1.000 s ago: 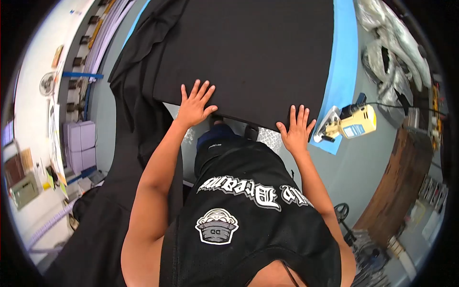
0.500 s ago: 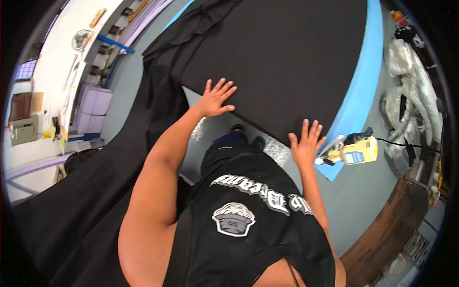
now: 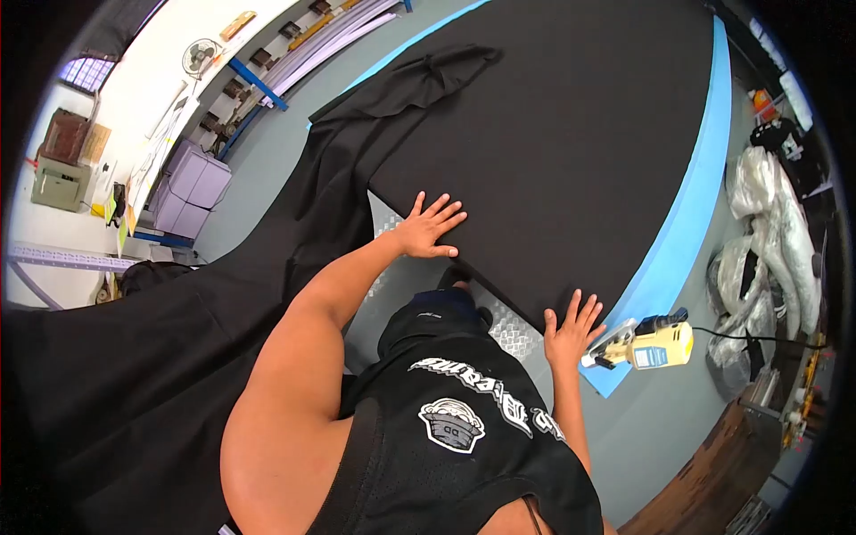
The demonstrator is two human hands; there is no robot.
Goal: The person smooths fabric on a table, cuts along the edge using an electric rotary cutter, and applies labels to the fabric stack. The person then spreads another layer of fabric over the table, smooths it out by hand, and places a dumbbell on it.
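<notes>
Black fabric [image 3: 571,152]: it is lying flat across the upper middle of the view, its near edge running slantwise just in front of the person, under both hands
Left hand [image 3: 428,229]: it is resting palm down near the left end of that edge, fingers spread and straight, thumb pointing right, grasping nothing
Right hand [image 3: 572,337]: it is reaching over the near right corner of the fabric, fingers fanned and extended, grasping nothing
Loose black cloth [image 3: 134,383]: it is bunching in folds along the left of the flat fabric and spreading over the lower left
Light blue sheet [image 3: 687,214]: it is showing as a strip along the right border, the black fabric covering the rest
Corded electric tool [image 3: 662,348]: cream-bodied with black parts, it is sitting just right of the right hand, its front end overlapping the blue strip, its black cord trailing right
Black sleeveless top [image 3: 383,455]: the person is wearing it, white gothic lettering appearing upside down
Surroundings: clear plastic-wrapped bundles [image 3: 758,267] are lying at far right, lilac boxes [image 3: 189,189] are standing at left below a fan [image 3: 201,56]
</notes>
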